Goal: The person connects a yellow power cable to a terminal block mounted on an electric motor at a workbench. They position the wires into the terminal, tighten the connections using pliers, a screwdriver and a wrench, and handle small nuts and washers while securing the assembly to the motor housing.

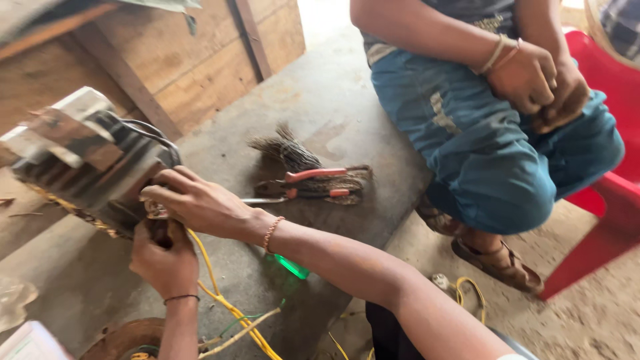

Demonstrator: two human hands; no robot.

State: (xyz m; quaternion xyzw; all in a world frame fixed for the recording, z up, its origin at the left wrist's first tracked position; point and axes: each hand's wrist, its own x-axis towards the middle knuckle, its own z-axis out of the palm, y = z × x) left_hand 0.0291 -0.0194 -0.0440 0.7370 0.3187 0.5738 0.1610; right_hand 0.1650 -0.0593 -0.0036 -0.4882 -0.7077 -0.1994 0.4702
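Metal motor stator: likely heavy, rigid; my right hand pinches its winding, left hand clamps below.

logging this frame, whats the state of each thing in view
left hand: closed, gripping under the motor
right hand: fingers pressed on the motor's end
motor: tilted, held off the floor
yellow wires: loose, trailing down
pliers: lying shut on the brush
brush: flat on floor

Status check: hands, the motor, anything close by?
Both hands on the motor: right hand gripping its end, left hand pinching beneath. Yellow wires trailing down. Pliers on floor nearby.
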